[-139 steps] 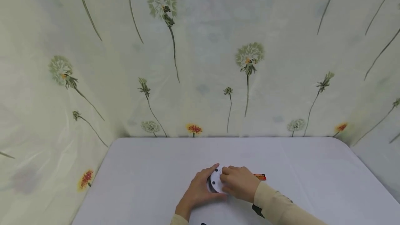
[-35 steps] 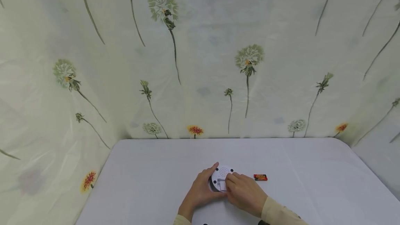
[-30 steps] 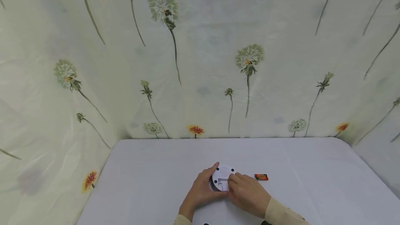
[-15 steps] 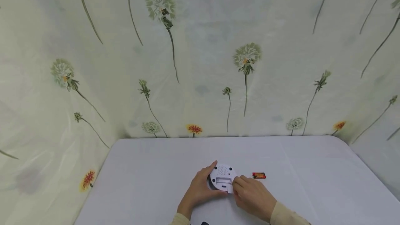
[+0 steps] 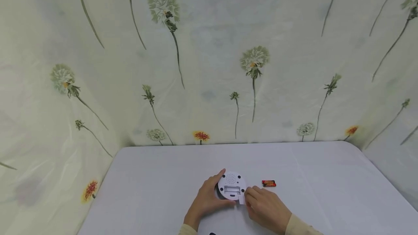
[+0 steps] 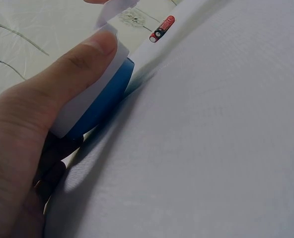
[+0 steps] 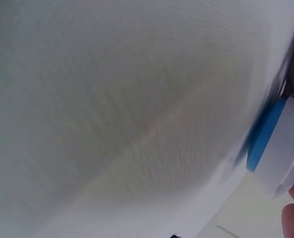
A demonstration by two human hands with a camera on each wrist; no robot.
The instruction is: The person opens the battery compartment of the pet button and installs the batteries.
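On my feed, left hand (image 5: 206, 196) grips round white device (image 5: 231, 183), compartment (image 5: 232, 190) exposed; right hand (image 5: 265, 206) pinches white cover (image 5: 242, 200) at its edge; batteries (image 5: 269, 183) on table (image 5: 156, 184).

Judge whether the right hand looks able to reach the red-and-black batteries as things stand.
Probably yes: the batteries lie on the table just beyond the right hand, nothing visible between, though it seems to pinch a white cover it would likely release first.
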